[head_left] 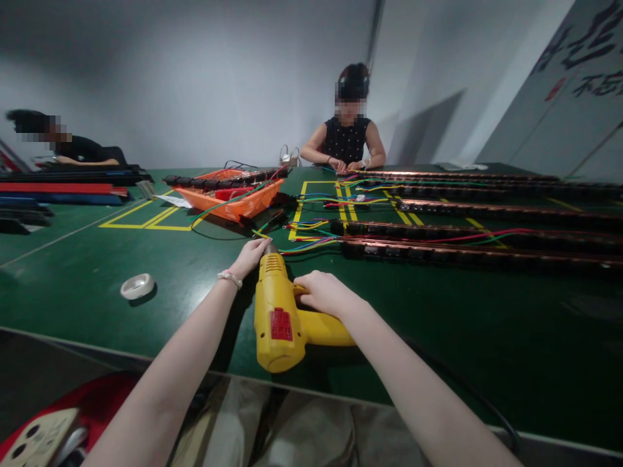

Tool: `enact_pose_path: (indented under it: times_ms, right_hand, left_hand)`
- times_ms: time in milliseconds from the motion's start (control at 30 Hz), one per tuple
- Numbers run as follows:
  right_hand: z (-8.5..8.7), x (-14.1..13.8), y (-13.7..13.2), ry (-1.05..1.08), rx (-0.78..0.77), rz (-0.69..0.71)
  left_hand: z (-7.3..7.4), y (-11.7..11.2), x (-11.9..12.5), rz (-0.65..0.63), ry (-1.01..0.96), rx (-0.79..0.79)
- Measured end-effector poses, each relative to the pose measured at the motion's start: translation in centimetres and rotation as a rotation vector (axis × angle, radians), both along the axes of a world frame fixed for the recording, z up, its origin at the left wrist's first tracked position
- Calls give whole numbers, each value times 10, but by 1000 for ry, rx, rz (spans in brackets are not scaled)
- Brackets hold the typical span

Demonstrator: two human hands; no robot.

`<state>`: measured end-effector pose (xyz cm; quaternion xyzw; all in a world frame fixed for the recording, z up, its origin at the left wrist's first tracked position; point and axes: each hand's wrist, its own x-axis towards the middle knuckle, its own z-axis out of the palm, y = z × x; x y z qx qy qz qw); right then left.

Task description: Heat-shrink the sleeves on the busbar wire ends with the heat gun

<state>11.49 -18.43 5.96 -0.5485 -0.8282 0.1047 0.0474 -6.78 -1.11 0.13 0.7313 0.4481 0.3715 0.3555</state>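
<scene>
A yellow heat gun (278, 311) with a red label lies on its side above the table, its metal nozzle pointing away from me. My right hand (324, 292) is wrapped round its handle near the trigger. Just left of the nozzle, my left hand (250, 256) is closed in a pinch at a thin wire; a yellow wire end (263, 234) shows beyond the fingertips. Coloured wires (311, 245) run from there, partly behind the nozzle, to a long black bar with copper strips (438, 253) on the right.
An orange basket (233, 206) holding more bars stands ahead. A white tape-like ring (137, 286) lies left on the green table (195, 272). More bars with wires (487, 207) fill the far right. One person (348, 139) works opposite, another (73, 148) far left. A black cord (467, 383) trails right.
</scene>
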Motion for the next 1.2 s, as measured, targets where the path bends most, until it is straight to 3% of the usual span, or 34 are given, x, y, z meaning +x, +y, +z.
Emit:
enact_pose_path:
  times_ms: [233, 467, 667, 933, 1200]
  right_hand:
    - [-4, 29, -2, 67, -84, -38]
    - [-11, 86, -12, 123, -115, -165]
    - [-13, 125, -22, 130, -122, -283]
    - [-10, 124, -24, 118, -129, -341]
    - [-7, 120, -27, 112, -133, -341]
  left_hand:
    - [0, -3, 0, -20, 11, 99]
    - [0, -2, -1, -49, 56, 120]
    - [3, -8, -4, -175, 161, 100]
    - [-2, -3, -5, -149, 285, 185]
    - [3, -5, -4, -165, 244, 125]
